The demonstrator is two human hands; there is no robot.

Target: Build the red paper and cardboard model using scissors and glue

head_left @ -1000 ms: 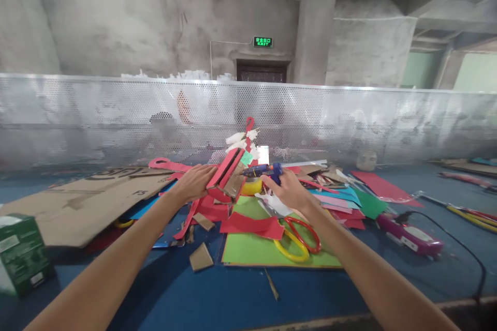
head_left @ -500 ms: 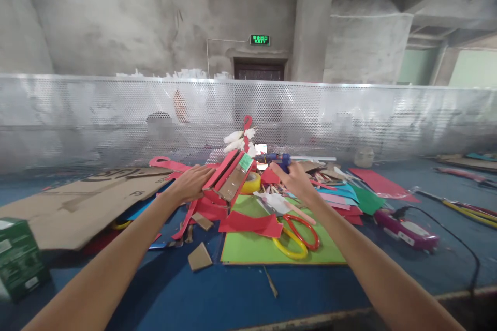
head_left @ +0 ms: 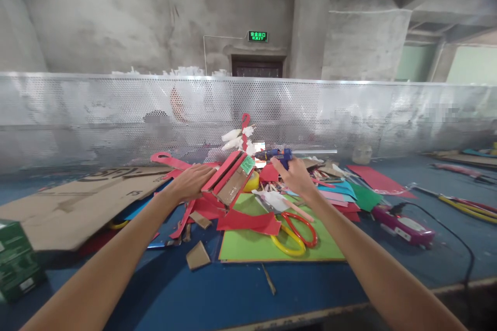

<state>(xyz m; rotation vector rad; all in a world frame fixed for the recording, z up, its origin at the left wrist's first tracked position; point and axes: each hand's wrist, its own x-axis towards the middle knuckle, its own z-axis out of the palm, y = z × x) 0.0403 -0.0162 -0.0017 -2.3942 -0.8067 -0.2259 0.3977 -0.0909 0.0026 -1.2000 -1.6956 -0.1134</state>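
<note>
One left hand [head_left: 192,181] is clamped on a tilted red box [head_left: 230,182], at its right side. Next comes a blue glue gun [head_left: 274,154], held tight in the right hand [head_left: 295,176]. Scissors [head_left: 298,238] lie nearer than that grip.

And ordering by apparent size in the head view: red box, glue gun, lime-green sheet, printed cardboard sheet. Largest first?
1. Printed cardboard sheet
2. Lime-green sheet, partly covered
3. Red box
4. Glue gun

That's by visible area only; nearness to the camera differs, so true sizes are unsure.
</note>
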